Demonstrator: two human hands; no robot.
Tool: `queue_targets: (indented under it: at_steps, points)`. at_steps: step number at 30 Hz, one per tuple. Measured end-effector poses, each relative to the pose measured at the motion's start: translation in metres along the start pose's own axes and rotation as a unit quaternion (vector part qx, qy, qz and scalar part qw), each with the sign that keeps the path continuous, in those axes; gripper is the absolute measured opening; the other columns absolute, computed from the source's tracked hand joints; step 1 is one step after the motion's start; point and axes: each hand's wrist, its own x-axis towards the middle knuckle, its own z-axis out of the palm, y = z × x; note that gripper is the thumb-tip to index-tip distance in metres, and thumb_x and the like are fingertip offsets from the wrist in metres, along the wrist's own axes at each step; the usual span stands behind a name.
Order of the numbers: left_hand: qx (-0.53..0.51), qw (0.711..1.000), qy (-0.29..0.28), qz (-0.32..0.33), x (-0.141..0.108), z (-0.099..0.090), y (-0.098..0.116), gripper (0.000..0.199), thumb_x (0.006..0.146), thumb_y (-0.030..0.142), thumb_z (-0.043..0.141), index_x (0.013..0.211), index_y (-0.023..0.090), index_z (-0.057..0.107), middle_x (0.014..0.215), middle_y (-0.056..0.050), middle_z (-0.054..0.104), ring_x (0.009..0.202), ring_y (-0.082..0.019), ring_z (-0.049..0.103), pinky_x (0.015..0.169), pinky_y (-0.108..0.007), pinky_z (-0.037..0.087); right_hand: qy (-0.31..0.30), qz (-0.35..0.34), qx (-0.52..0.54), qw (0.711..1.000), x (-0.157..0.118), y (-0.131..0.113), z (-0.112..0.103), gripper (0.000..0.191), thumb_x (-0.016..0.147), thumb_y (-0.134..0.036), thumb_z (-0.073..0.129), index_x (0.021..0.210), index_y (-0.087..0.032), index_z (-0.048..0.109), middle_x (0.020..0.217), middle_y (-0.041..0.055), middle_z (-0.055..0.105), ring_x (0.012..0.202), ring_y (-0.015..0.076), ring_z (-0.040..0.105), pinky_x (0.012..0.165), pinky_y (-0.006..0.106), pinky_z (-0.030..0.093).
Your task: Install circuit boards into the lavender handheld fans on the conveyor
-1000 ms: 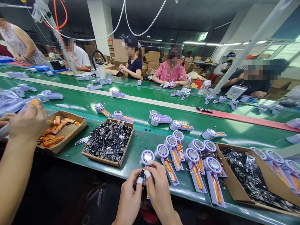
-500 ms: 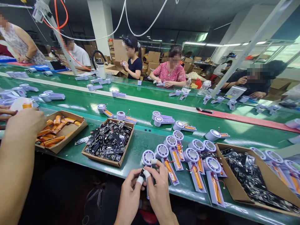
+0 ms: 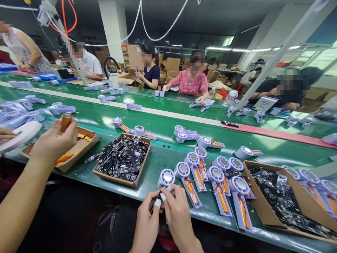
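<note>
Close to the table's front edge, my left hand [image 3: 147, 215] is closed on a small black circuit board [image 3: 159, 195], mostly covered by fingers. My right hand [image 3: 179, 209] pinches at the board's upper end; a thin wire may be in that pinch, but I cannot make it out. White wraps cover several of my fingertips. Just beyond my hands lies a lilac handheld fan [image 3: 167, 177], its round head showing and its handle largely hidden behind my fingers. More fans with orange batteries and wires in open handles [image 3: 221, 199] lie to the right.
A cardboard box of circuit boards [image 3: 135, 182] stands left of my hands, another [image 3: 259, 211] to the right. Further left, a co-worker's hand [image 3: 56, 138] holds an orange battery above a battery box [image 3: 91, 142]. Fans lie along the green conveyor belt [image 3: 158, 117]; people sit opposite.
My right hand's fingers have drawn in closer to the board. The co-worker's hand at left has moved right, raising an orange battery. Fans on the near belt have shifted slightly right.
</note>
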Motion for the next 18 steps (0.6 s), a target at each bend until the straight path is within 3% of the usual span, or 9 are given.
queue_targets:
  at_steps: [6, 12, 18]
  points:
    - [-0.051, 0.998, -0.015, -0.03, -0.001, 0.0006, -0.0031, 0.027, 0.089, 0.027, 0.049, 0.112, 0.018, 0.06, 0.111, -0.01, 0.069, 0.094, -0.024, 0.068, 0.081, -0.033, 0.054, 0.002, 0.054, 0.077, 0.996, 0.0048, 0.0022, -0.0015, 0.032, 0.09, -0.004, 0.043, 0.104, -0.022, 0.064, 0.103, 0.0077, 0.054, 0.094, 0.0223, 0.053, 0.079, 0.035, 0.048]
    - [-0.002, 1.0, -0.005, -0.006, -0.001, 0.0047, -0.0002, 0.026, 0.09, 0.026, 0.047, 0.111, 0.019, 0.06, 0.11, -0.01, 0.069, 0.09, -0.022, 0.067, 0.083, -0.034, 0.053, 0.019, 0.065, 0.105, 0.992, -0.0013, 0.0051, 0.0016, 0.031, 0.093, -0.008, 0.042, 0.109, -0.024, 0.063, 0.115, 0.0084, 0.052, 0.104, 0.0229, 0.051, 0.088, 0.037, 0.046]
    - [-0.013, 1.0, -0.009, -0.019, -0.0004, 0.0045, -0.0005, 0.026, 0.089, 0.024, 0.047, 0.111, 0.019, 0.059, 0.11, -0.01, 0.069, 0.087, -0.021, 0.067, 0.08, -0.032, 0.053, 0.02, 0.067, 0.098, 0.993, -0.004, 0.0078, 0.0013, 0.032, 0.092, -0.009, 0.045, 0.111, -0.026, 0.064, 0.112, 0.0081, 0.052, 0.103, 0.0235, 0.051, 0.084, 0.036, 0.047]
